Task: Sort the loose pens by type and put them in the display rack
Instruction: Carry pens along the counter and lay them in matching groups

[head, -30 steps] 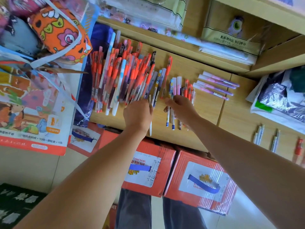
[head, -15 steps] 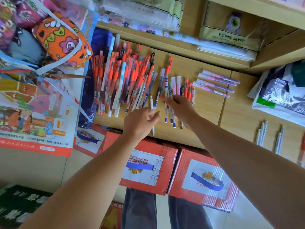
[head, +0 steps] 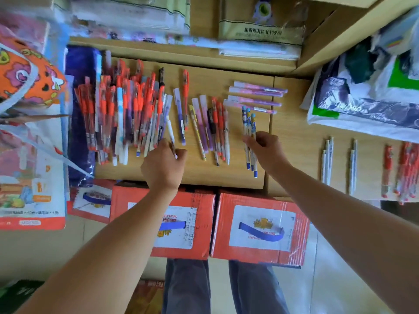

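Shifted rightward since half a second ago, right grip (head: 265, 148) clasps three blue-tipped pens (head: 249, 118), apart from the mixed row (head: 210, 123).
Left grip (head: 164, 165) pinches a white pen (head: 170, 130) beside the red pen pile (head: 118, 114) on the bench (head: 204, 173).

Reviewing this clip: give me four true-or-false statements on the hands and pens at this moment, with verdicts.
1. The right hand grips three blue-tipped patterned pens. True.
2. The left hand holds nothing. False: it pinches a slim white pen.
3. Four pink-and-purple pens lie crosswise on the wooden shelf. True.
4. The two red cardboard boxes have green handles. False: the handles are blue.
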`<move>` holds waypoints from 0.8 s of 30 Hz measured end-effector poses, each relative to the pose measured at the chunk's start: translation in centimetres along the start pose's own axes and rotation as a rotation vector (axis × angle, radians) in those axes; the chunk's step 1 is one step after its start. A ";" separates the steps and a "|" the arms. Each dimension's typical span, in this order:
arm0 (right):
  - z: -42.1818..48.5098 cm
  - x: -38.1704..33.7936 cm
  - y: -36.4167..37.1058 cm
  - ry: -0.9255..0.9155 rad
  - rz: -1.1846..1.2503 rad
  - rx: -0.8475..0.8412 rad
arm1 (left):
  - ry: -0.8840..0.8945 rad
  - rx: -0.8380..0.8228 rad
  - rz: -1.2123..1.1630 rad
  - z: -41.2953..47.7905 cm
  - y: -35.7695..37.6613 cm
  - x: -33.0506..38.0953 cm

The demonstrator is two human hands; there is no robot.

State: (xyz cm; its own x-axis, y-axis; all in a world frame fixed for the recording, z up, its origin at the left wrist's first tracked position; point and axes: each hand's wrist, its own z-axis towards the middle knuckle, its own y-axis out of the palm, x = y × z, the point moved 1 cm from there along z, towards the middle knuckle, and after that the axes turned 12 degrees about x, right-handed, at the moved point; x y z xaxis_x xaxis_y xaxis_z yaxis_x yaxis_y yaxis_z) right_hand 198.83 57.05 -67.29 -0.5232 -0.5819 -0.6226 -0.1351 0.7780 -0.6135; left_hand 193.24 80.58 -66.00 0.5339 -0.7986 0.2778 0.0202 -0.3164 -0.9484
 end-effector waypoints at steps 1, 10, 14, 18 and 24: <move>0.1 0.9 -1.1 0.007 -0.018 0.031 | 0.035 0.024 -0.026 -0.3 -0.1 0.7; -0.1 7.9 -8.2 0.055 -0.290 0.198 | 0.323 -0.219 -0.294 -4.7 3.4 11.0; 0.1 9.7 -8.0 0.056 -0.346 0.212 | 0.350 -0.312 -0.299 -6.6 5.3 13.0; 0.3 10.3 -8.5 -0.027 -0.306 0.231 | 0.304 -0.407 -0.274 -7.6 6.8 13.5; 0.6 11.0 -9.8 -0.124 -0.234 0.258 | 0.126 -0.556 -0.376 -8.3 7.7 15.6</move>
State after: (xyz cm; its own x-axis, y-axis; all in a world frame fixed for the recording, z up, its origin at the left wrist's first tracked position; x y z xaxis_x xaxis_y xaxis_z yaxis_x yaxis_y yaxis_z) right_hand 194.86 42.89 -68.41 -0.3954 -0.7734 -0.4956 -0.0136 0.5444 -0.8387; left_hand 194.71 61.47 -67.69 0.4726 -0.6254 0.6209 -0.2701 -0.7734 -0.5735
